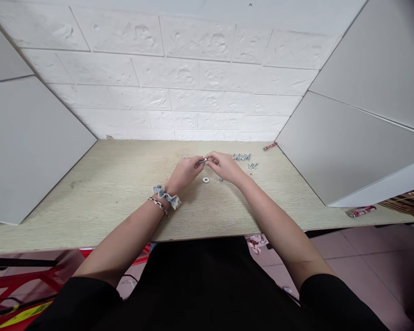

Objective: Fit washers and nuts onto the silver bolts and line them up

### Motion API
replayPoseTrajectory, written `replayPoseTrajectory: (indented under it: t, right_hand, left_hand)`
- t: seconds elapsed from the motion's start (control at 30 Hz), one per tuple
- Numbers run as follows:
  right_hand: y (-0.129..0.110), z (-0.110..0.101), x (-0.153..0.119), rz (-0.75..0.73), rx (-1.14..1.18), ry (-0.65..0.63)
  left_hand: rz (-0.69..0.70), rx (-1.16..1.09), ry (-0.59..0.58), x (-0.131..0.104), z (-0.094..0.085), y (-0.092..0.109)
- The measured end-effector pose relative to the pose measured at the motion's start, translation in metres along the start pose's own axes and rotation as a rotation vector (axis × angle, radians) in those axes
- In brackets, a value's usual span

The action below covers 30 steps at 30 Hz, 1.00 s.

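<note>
A small silver bolt point(202, 161) lies between my two hands, above the middle of the board. My left hand point(186, 172) pinches it from the left between thumb and fingertips. From the other side, my right hand point(225, 167) has thumb and fingers closed at the bolt's right end; whether a small part is also in that pinch I cannot tell. Just below the hands lies a flat round washer point(203, 180). A small metal piece point(221, 179), partly hidden by my right hand, sits to its right.
Several silver bolts point(241, 157) stand in a row right of my hands, with a smaller group point(253, 166) nearer me. A red pen-like item point(270, 146) lies by the right panel point(359, 138). Another red tube point(362, 211) is near the wicker item point(407, 202). A white brick-patterned wall point(186, 96) closes the back.
</note>
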State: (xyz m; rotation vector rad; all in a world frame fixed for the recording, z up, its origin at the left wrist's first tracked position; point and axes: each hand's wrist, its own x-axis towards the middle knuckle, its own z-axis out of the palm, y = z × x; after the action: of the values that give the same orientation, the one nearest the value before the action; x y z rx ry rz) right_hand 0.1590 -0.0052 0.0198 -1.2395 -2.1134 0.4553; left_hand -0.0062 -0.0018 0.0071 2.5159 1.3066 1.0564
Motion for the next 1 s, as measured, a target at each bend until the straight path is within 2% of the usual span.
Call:
replayPoseTrajectory:
  t: [0.33, 0.53, 0.67, 1.0]
  right_hand:
    - [-0.001, 0.0007, 0.0003, 0.013, -0.113, -0.071]
    - [-0.0021, -0.0024, -0.0019, 0.034, -0.109, -0.005]
    - [-0.0018, -0.0034, -0.0024, 0.008, -0.075, -0.013]
    - [0.001, -0.0009, -0.0007, -0.065, -0.088, -0.003]
  left_hand:
    - [0.034, 0.007, -0.018, -0.0004, -0.0007, 0.001]
    - [0.034, 0.019, 0.019, 0.0015, -0.0016, -0.0031]
    - [0.031, 0.034, 0.036, 0.0019, -0.0014, -0.0054]
    - [0.049, 0.032, 0.005, 0.001, -0.0027, -0.0031]
